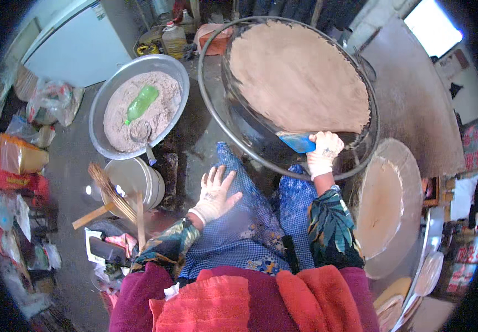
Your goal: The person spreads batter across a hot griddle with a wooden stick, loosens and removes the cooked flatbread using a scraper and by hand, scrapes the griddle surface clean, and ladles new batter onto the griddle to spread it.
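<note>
A large round griddle (297, 72) inside a metal hoop is coated with pale brown batter, with a dark bare band along its near edge. My gloved right hand (323, 152) grips a blue scraper (295, 142), whose blade rests at the batter's lower edge. My gloved left hand (214, 196) is open with fingers spread, over the blue checked cloth (233, 238) on my legs. To the upper left, a wide metal basin (172, 113) holds pinkish powdery stuff, a green plastic bottle (142, 102) and a metal ladle (147, 145).
A bucket (153, 182) with a straw brush (114, 193) and wooden sticks stands left of my left hand. A round tray (380, 210) with pale brown flatbread sits at right. Bags (56, 99) line the left side; jugs (173, 41) stand behind the basin, near a white appliance (78, 47).
</note>
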{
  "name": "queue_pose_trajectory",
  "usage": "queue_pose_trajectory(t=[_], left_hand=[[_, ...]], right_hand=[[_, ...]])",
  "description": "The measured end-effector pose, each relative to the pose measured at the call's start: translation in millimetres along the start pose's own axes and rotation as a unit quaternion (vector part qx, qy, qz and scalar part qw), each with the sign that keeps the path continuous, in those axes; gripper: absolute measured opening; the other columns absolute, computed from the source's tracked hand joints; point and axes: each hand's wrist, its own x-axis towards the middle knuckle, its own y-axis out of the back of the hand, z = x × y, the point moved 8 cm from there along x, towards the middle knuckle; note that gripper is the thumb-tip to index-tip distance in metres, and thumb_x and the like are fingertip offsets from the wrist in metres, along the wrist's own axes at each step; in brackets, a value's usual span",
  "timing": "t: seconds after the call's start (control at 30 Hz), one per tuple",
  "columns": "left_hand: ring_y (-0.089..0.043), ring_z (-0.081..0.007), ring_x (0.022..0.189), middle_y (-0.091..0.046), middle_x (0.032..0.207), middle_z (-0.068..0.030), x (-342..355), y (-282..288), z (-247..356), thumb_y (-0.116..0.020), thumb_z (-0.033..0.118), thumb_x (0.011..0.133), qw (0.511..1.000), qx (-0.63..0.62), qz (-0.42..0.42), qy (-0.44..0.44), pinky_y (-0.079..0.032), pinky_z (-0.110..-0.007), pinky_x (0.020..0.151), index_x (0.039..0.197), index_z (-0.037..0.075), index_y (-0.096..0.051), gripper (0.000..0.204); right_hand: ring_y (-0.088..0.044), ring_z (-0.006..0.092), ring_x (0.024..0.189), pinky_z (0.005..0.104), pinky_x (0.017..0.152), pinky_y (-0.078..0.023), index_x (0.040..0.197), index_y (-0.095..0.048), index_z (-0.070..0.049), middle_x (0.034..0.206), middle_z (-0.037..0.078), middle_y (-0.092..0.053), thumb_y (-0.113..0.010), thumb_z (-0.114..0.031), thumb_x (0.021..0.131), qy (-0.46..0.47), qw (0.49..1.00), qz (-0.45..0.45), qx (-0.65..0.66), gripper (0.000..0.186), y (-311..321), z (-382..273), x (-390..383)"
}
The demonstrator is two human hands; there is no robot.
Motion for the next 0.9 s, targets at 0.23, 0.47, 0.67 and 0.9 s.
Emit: queue_pose_trajectory(t=[0.23, 0.47, 0.67, 0.9], left_hand=[[-0.032, -0.0484, 0.134, -0.033, 0.145, -0.0294, 11.0, 52.9, -16.1, -0.065, 0.037, 0.085, 0.981, -0.060, 0.185, -0.018, -0.027, -0.055, 0.111, 0.140, 0.008, -0.043, 0.066], [-0.033, -0.0454, 0.134, -0.037, 0.142, -0.0291, 98.1, 194.7, -102.8, -0.063, 0.030, 0.086, 0.956, 0.101, 0.274, 0.010, -0.029, -0.053, 0.110, 0.141, 0.004, -0.039, 0.066], [-0.035, -0.0342, 0.137, -0.042, 0.143, -0.0169, 204.8, 243.4, -146.0, -0.062, 0.015, 0.080, 0.921, 0.342, 0.185, -0.006, -0.029, -0.049, 0.112, 0.139, 0.007, -0.042, 0.063], [-0.032, -0.0299, 0.140, -0.039, 0.147, -0.0130, 273.9, 190.4, -154.5, -0.048, 0.007, 0.088, 0.879, 0.457, 0.095, -0.095, -0.026, -0.046, 0.114, 0.142, 0.009, -0.037, 0.055]], right_hand=[[-0.064, 0.0290, 0.089, 0.0457, 0.080, -0.046, 0.091, -0.068, -0.013, 0.088, 0.008, -0.069, -0.061, -0.009, 0.073, 0.105, 0.984, -0.043, 0.140, 0.020, -31.3, -17.9, 17.9], [-0.066, 0.0287, 0.099, 0.0390, 0.087, -0.052, 0.109, -0.066, -0.009, 0.107, 0.012, -0.069, -0.053, -0.004, 0.080, 0.163, 0.964, -0.193, 0.085, 0.032, -38.2, -49.3, 46.0], [-0.066, 0.0236, 0.097, 0.0360, 0.084, -0.052, 0.110, -0.061, -0.011, 0.107, 0.007, -0.068, -0.052, -0.007, 0.082, 0.186, 0.954, -0.231, 0.047, 0.030, -48.7, -63.7, 54.3], [-0.067, 0.0234, 0.096, 0.0364, 0.083, -0.052, 0.113, -0.060, -0.010, 0.110, 0.008, -0.068, -0.054, -0.009, 0.082, 0.202, 0.952, -0.218, 0.078, 0.032, -52.6, -76.8, 59.9]])
